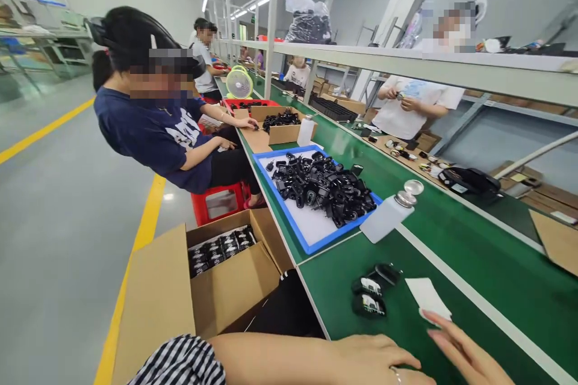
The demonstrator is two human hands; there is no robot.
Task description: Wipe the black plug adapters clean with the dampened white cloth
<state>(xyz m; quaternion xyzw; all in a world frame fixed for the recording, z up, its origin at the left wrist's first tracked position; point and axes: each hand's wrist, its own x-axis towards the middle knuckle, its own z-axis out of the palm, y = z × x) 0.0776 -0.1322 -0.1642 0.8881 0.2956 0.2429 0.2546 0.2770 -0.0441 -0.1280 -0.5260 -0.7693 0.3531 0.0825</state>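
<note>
My left hand (368, 361), wearing a ring, lies low over the green bench with its fingers stretched out; its lower side is cut off by the picture's edge. Two fingertips of my right hand (465, 349) touch the near end of a flat white piece (428, 298), paper or cloth, I cannot tell which. Those fingers are straight, and the thumb is out of sight. Just beyond my left hand lie a few small black plug adapters (369, 305), two showing white and silvery ends. A white dispenser bottle (387, 216) with its metal cap raised stands behind them.
A blue-rimmed tray (311, 248) holds a heap of black adapters (323, 186). An open carton (235, 289) with packed black items stands below the bench's left edge. A co-worker (149, 126) sits on a red stool (217, 204); a metal shelf rail (406, 60) runs above the bench.
</note>
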